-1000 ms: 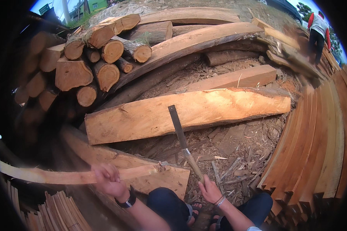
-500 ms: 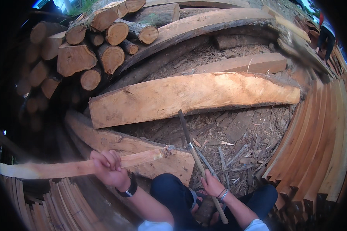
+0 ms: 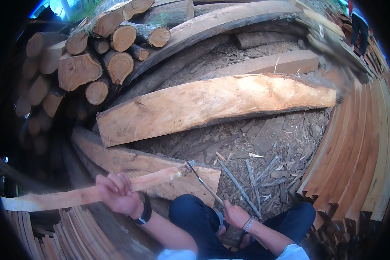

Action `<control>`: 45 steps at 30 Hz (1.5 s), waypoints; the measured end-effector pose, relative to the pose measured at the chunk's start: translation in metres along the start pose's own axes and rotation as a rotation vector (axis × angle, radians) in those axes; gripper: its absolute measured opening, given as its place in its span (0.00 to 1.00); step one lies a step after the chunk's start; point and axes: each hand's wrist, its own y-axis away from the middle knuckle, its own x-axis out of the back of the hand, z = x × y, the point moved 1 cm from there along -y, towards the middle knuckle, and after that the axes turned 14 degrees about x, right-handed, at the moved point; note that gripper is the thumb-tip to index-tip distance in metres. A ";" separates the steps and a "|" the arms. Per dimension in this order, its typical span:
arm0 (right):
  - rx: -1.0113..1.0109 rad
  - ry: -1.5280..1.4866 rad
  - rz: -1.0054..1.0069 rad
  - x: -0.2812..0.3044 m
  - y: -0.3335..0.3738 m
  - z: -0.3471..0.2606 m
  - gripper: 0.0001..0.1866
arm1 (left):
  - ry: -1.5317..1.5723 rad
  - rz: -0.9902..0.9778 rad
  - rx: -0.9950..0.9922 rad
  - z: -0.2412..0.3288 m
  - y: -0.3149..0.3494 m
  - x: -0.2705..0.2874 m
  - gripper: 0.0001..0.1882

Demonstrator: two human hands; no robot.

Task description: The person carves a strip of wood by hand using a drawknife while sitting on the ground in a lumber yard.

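My left hand (image 3: 117, 193) is closed around a narrow strip of pale wood (image 3: 69, 200), holding it at a slant with its right end higher. That right end has a knotty, barky spot and lies over a thick short slab (image 3: 125, 158). In my right hand (image 3: 237, 216) is a machete (image 3: 209, 188) with a long wooden handle and a thin dark blade. The blade points up and left, its tip close beside the strip's knotty end. Whether blade and wood touch, I cannot tell. The handle's lower end is hidden by my hand.
Beyond my hands lies a long, thick slab (image 3: 216, 102). Cut logs (image 3: 121, 67) are stacked at the far left. Sawn boards (image 3: 349, 147) line the right side, and thin strips (image 3: 80, 229) lie at lower left. Bark scraps (image 3: 268, 173) litter the ground. A person (image 3: 359, 28) stands far right.
The machete has swung down and to the left, bringing its blade to the strip's right end. My left hand still grips the strip, which sits slightly lower at its left end.
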 end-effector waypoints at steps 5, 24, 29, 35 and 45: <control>0.001 0.043 -0.020 -0.004 0.000 0.005 0.11 | 0.003 0.006 -0.004 -0.002 0.000 -0.005 0.18; 0.059 0.045 0.081 0.015 0.010 -0.032 0.08 | -0.054 0.001 -0.006 -0.001 0.000 -0.016 0.19; 0.028 0.101 0.090 -0.012 0.005 0.006 0.11 | -0.037 -0.007 0.007 -0.006 0.000 -0.022 0.19; 0.033 0.009 0.121 0.009 0.008 -0.019 0.12 | -0.060 0.048 -0.005 -0.002 0.000 -0.012 0.19; 0.039 0.039 0.096 0.007 0.004 -0.007 0.10 | -0.033 0.027 -0.004 -0.002 0.000 -0.015 0.19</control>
